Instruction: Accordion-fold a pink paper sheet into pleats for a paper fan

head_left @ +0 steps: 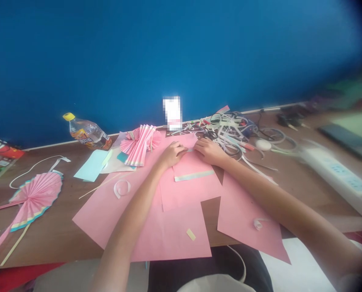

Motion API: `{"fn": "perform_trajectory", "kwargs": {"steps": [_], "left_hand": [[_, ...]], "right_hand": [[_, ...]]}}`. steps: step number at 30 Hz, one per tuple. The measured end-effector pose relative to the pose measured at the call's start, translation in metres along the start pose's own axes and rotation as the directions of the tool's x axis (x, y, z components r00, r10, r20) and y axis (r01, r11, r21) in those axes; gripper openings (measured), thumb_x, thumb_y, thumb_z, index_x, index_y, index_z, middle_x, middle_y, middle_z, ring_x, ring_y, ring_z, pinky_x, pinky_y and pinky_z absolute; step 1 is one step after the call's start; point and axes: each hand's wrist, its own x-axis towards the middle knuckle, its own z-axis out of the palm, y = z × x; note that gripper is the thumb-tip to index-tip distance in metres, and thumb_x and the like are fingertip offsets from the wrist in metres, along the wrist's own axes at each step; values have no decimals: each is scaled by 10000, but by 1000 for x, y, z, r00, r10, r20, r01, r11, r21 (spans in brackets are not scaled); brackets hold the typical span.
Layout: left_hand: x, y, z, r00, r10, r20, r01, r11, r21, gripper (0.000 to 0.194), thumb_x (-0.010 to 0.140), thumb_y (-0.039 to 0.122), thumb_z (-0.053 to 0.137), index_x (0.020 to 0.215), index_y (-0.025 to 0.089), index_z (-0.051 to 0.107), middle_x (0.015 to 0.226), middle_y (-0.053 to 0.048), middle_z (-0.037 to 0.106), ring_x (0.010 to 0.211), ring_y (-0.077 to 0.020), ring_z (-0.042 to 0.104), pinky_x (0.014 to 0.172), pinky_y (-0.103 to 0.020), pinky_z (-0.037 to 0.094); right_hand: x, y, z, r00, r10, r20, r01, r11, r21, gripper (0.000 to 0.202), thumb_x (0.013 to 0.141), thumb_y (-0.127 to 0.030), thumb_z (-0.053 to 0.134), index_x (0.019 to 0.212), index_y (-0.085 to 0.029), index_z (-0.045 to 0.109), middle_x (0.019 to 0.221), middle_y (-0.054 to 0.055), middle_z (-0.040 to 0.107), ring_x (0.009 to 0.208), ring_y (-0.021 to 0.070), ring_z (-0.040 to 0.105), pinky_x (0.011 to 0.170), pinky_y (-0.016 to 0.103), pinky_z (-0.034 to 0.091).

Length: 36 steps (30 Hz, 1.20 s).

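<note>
My left hand and my right hand are close together over a small pink sheet, one at each side of its far edge. A pale strip runs along the sheet's near edge. The fingers of both hands are bent down onto the far edge, where a bit of a pale blue strip shows between them. Larger pink sheets lie beneath and around. Left of my left hand rest folded pink paper fans.
A bottle with a yellow cap leans at the back left. Another pink fan lies at the left, light blue paper beside it. Tangled paper strips are heaped behind my right hand. A white power strip lies at the right.
</note>
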Motion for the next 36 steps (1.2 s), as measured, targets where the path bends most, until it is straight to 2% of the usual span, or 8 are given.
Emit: {"fn": "perform_trajectory", "kwargs": {"steps": [5, 9, 15, 19, 25, 31, 33, 36], "left_hand": [[-2, -4, 2, 1000, -20, -3, 20, 999, -29, 266, 945, 299, 508, 1062, 182, 716, 976, -96, 633, 996, -197, 566, 901, -326, 473], [-2, 0, 0, 999, -44, 5, 44, 999, -3, 276, 947, 323, 505, 1049, 183, 720, 966, -97, 638, 998, -203, 572, 894, -333, 479], [-2, 5, -2, 1000, -16, -8, 16, 999, 36, 295, 956, 329, 487, 1085, 196, 716, 977, -95, 637, 977, -197, 569, 870, -319, 470], [-1, 5, -1, 1000, -5, 5, 4, 995, 99, 293, 953, 318, 486, 1077, 207, 727, 934, -92, 632, 929, -204, 566, 853, -339, 455], [3, 9, -4, 998, -53, 38, 48, 990, 133, 260, 923, 247, 503, 1009, 215, 746, 911, -87, 646, 916, -210, 589, 840, -344, 444], [11, 31, -12, 981, -164, 106, 130, 953, 274, 231, 887, 171, 497, 853, 196, 724, 897, -92, 661, 867, -225, 606, 754, -333, 443], [12, 37, -14, 972, -214, 99, 181, 945, 272, 232, 883, 155, 487, 837, 192, 712, 910, -99, 655, 865, -230, 603, 727, -328, 446], [13, 37, -14, 966, -245, 81, 225, 954, 200, 209, 865, 143, 504, 826, 178, 706, 923, -107, 647, 914, -236, 595, 782, -334, 462]], "right_hand": [[0, -1, 0, 1000, 19, -2, -19, 1000, 6, 306, 954, -158, 397, 1090, -145, 671, 978, 124, 667, 921, 231, 504, 778, 336, 307], [0, 0, 2, 1000, 25, 18, -25, 1000, -18, 308, 949, -144, 399, 1061, -145, 685, 986, 115, 664, 872, 220, 504, 757, 337, 300], [-2, 1, 4, 1000, -2, 9, 2, 999, -51, 368, 935, -116, 395, 1185, -167, 660, 1023, 119, 658, 893, 228, 507, 767, 341, 295], [-2, 2, 4, 999, -33, 18, 33, 999, -42, 384, 934, -116, 399, 1198, -194, 667, 1107, 108, 659, 904, 218, 523, 764, 340, 298], [-1, 1, 4, 999, -31, 36, 32, 999, -8, 367, 923, -125, 437, 1180, -202, 687, 1098, 99, 684, 901, 209, 538, 750, 337, 306], [1, -2, -2, 999, -9, 43, 10, 1000, -23, 339, 923, -126, 435, 1103, -193, 715, 1014, 91, 705, 870, 213, 535, 725, 331, 306], [1, -4, -3, 999, -7, 47, 8, 1000, -21, 340, 910, -105, 432, 1073, -183, 720, 996, 94, 704, 872, 213, 533, 721, 330, 308], [1, -5, -4, 999, 0, 49, 1, 1000, -22, 348, 893, -89, 434, 1066, -176, 723, 1014, 101, 700, 878, 213, 531, 730, 329, 315]]}}
